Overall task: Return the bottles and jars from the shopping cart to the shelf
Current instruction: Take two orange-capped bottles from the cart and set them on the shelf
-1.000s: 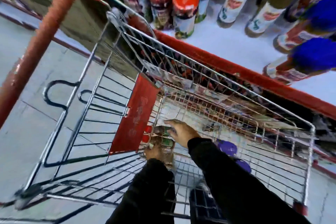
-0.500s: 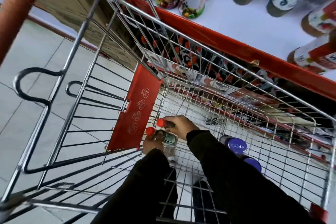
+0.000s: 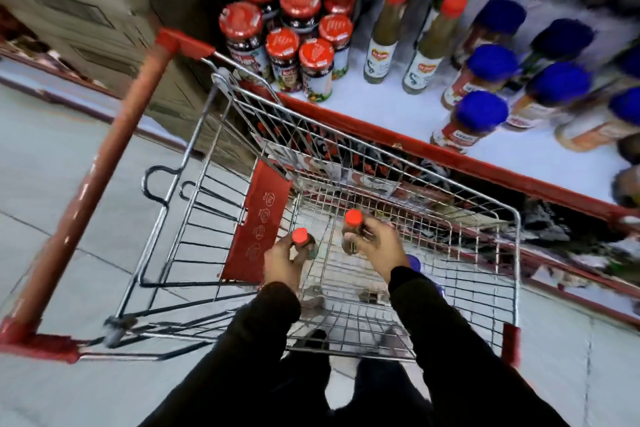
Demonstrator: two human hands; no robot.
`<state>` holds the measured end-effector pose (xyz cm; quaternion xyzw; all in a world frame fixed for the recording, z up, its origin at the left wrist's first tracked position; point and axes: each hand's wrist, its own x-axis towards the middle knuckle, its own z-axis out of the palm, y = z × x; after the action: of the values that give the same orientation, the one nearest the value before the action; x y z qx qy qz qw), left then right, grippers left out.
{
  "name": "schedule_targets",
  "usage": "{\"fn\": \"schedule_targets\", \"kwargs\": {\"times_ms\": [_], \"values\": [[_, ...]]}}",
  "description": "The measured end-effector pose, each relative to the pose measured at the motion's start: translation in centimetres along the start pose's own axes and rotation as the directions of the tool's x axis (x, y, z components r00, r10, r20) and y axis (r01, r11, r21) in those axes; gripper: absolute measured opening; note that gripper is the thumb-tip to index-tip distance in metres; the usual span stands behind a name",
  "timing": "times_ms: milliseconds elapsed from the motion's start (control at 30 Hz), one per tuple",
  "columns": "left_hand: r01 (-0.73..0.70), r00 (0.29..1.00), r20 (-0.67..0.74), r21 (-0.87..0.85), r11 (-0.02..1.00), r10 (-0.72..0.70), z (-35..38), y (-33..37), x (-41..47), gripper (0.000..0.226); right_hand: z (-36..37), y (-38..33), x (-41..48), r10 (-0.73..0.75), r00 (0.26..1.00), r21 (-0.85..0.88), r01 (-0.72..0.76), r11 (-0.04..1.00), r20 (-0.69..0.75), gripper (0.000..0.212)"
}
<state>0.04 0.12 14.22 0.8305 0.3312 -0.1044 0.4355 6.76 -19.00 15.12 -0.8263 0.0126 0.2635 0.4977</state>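
Head view: the left hand (image 3: pixel 282 262) is closed around the neck of a small bottle with a red cap (image 3: pixel 300 236), and the right hand (image 3: pixel 375 243) is closed around a second red-capped bottle (image 3: pixel 353 229). Both bottles stand roughly upright, caps up, inside the wire shopping cart (image 3: pixel 398 191), below its rim and near its red seat flap (image 3: pixel 258 222). How far they are off the cart's floor cannot be told. A blue-capped container (image 3: pixel 414 262) lies lower in the cart, mostly hidden behind the right wrist.

The bottles look like glass sauce bottles: stiff, fairly heavy for their size, smooth and breakable if knocked against the wire. The hold near the shoulder, just under the cap, seems sound, since the neck narrows there and the fingers can wrap it fully; a hold on the cap alone would risk it slipping.

Both arms, in dark sleeves, reach forward and down over the cart's near edge, wrists bent slightly, palms turned inward, the left hand a little nearer the body than the right.

The shelf (image 3: pixel 398 114) runs beyond the cart's far side, its red front edge close to the cart's rim. On it stand red-lidded jars (image 3: pixel 315 69) toward the left end, two tall bottles (image 3: pixel 381 45) with red caps in the middle, and blue-capped bottles (image 3: pixel 479 114) toward the right. The held bottles appear to match the tall red-capped ones, so the bare patch near those seems the likely place.
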Motion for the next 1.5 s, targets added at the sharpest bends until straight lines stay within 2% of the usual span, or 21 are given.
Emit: {"fn": "schedule_targets", "kwargs": {"times_ms": [233, 333, 500, 667, 800, 967, 1067, 1267, 1500], "values": [[-0.262, 0.964, -0.007, -0.212, 0.941, 0.266, -3.9, 7.2, -1.9, 0.023, -4.4, -5.8, -3.4, -0.108, 0.980, 0.013, 0.111, 0.994, -0.166, 0.049], [-0.373, 0.925, -0.017, -0.213, 0.903, 0.379, -5.6, 10.5, -1.6, 0.030, -6.4, -8.1, -4.0, -0.182, 0.943, -0.012, 0.186, 0.982, -0.277, 0.048], [-0.424, 0.895, -0.028, -0.367, 0.828, 0.446, -7.5, 16.0, -1.3, 0.031, -9.4, -11.4, -4.1, -0.268, 0.872, -0.001, 0.293, 0.956, -0.409, 0.039], [-0.553, 0.824, -0.098, -0.348, 0.757, 0.557, -8.9, 21.8, 0.3, 0.041, -11.6, -15.4, -3.2, -0.309, 0.790, 0.011, 0.371, 0.929, -0.530, 0.018], [-0.618, 0.778, -0.109, -0.308, 0.724, 0.618, -8.8, 25.6, 2.0, 0.039, -12.9, -17.4, -1.2, -0.333, 0.733, 0.003, 0.415, 0.910, -0.593, 0.019], [-0.658, 0.746, -0.089, -0.248, 0.711, 0.660, -8.1, 27.8, 4.3, 0.038, -13.5, -18.0, 1.6, -0.286, 0.757, -0.023, 0.337, 0.941, -0.587, 0.028], [-0.685, 0.725, -0.068, -0.166, 0.709, 0.685, -7.7, 28.0, 5.4, 0.037, -13.3, -18.2, 2.6, -0.275, 0.766, -0.076, 0.285, 0.956, -0.581, 0.024], [-0.655, 0.748, -0.004, -0.167, 0.737, 0.663, -7.0, 27.8, 6.7, 0.031, -13.1, -18.3, 3.6, -0.229, 0.803, -0.109, 0.202, 0.973, -0.550, 0.029], [-0.648, 0.759, -0.059, -0.162, 0.744, 0.648, -6.2, 27.3, 7.3, 0.025, -12.7, -18.2, 3.9, -0.218, 0.816, -0.144, 0.166, 0.976, -0.535, 0.031]]}}
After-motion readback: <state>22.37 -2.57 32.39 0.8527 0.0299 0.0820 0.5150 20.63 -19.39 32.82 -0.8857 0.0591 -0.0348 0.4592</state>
